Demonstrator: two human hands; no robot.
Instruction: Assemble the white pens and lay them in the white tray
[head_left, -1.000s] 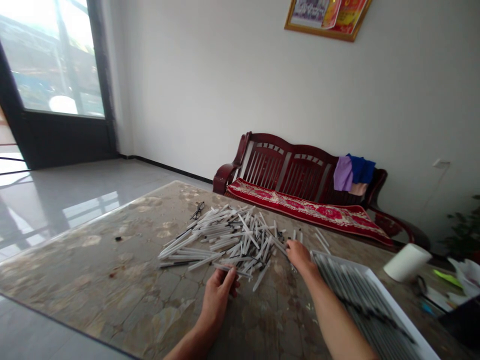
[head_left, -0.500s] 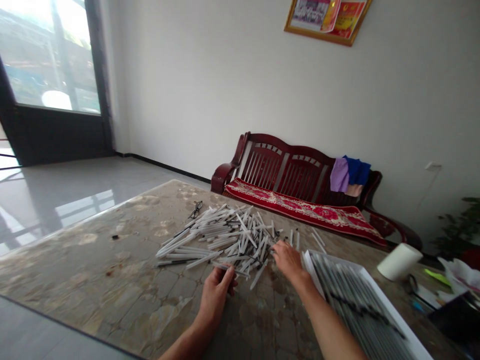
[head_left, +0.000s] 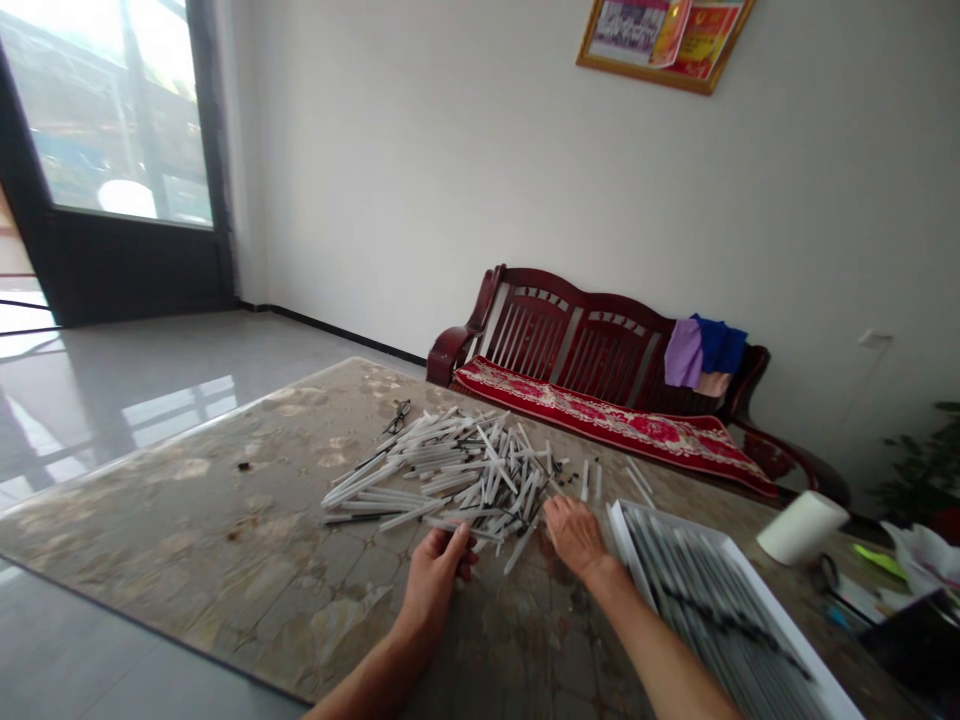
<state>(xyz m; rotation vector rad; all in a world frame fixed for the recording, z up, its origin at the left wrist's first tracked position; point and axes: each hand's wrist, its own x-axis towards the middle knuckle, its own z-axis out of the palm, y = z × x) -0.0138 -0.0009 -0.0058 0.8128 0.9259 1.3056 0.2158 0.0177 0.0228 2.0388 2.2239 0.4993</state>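
Observation:
A loose pile of slim, pen-like white tubes (head_left: 442, 470), some with dark parts, lies on the patterned table. My left hand (head_left: 435, 570) is closed at the near edge of the pile, with one white tube (head_left: 469, 529) pinched between thumb and fingers. At the right end of the pile is my right hand (head_left: 574, 535), back upward and fingers curled down. Its fingertips are partly hidden, so what they grip cannot be made out. Beside my right forearm stands a white box (head_left: 724, 545) filled with rows of grey tubes and a dark band across them.
Glasses (head_left: 397, 416) lie behind the pile, and a small dark bit (head_left: 243, 466) sits on the table's left. A white paper roll (head_left: 802, 527) and clutter are beyond the box. A wooden bench (head_left: 559, 320) stands past the table's far edge.
My right hand has drawn slightly nearer to me, its fingers a little lower beside the pile. My left hand still holds the white tube. The whole view has shifted slightly.

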